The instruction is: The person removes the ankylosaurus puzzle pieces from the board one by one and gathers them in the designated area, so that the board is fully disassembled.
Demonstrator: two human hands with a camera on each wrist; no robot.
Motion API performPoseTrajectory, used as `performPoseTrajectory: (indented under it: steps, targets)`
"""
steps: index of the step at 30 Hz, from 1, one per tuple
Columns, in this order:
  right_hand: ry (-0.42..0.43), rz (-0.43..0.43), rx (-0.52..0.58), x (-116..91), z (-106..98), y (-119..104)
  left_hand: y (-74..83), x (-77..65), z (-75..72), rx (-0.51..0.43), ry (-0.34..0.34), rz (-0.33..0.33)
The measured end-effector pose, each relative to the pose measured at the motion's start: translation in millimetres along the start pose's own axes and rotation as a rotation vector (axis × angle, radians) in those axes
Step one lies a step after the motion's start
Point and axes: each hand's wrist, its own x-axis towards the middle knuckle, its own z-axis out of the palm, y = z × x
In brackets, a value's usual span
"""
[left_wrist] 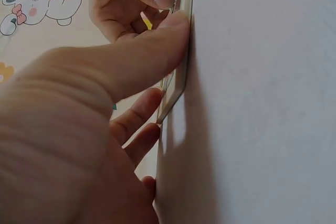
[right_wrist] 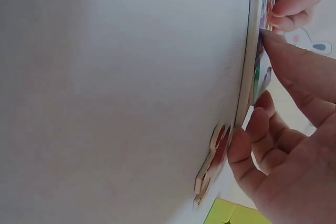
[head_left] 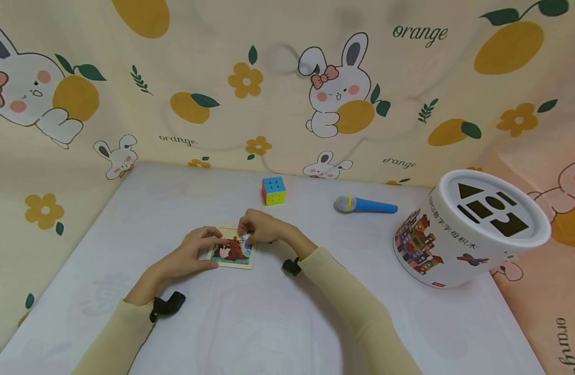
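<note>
A small wooden picture puzzle (head_left: pixel 232 252) with a pale frame lies on the white table. My left hand (head_left: pixel 194 252) holds its left side, thumb at the near corner and fingers at the other edge. At the puzzle's far right part, my right hand (head_left: pixel 264 226) pinches a colourful puzzle piece (right_wrist: pixel 262 83) between thumb and fingers. This piece sits tilted at the board's surface, partly covered by the fingers. Another loose puzzle piece (right_wrist: pixel 214 156), reddish on top, lies on the table beside the board, close to the right fingertips.
Beyond the hands stands a puzzle cube (head_left: pixel 274 190). A blue toy microphone (head_left: pixel 367 204) lies to its right. A large white bucket (head_left: pixel 470 229) with shape holes in its lid is at the right. A patterned cloth (head_left: pixel 278 114) hangs behind the table (head_left: pixel 269 323).
</note>
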Motion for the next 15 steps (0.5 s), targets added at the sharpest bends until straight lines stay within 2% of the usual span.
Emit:
performPoseTrajectory:
  steps: [6,15]
  targets:
    - [0.015,-0.013,0.022,-2.9,-1.1,1.3,-2.3,-0.7,0.7,0.006,0.001,0.021]
    - [0.036,-0.035,0.081,-7.3,-1.3,-0.2,-1.9,-0.6,1.8,0.011,-0.02,-0.018]
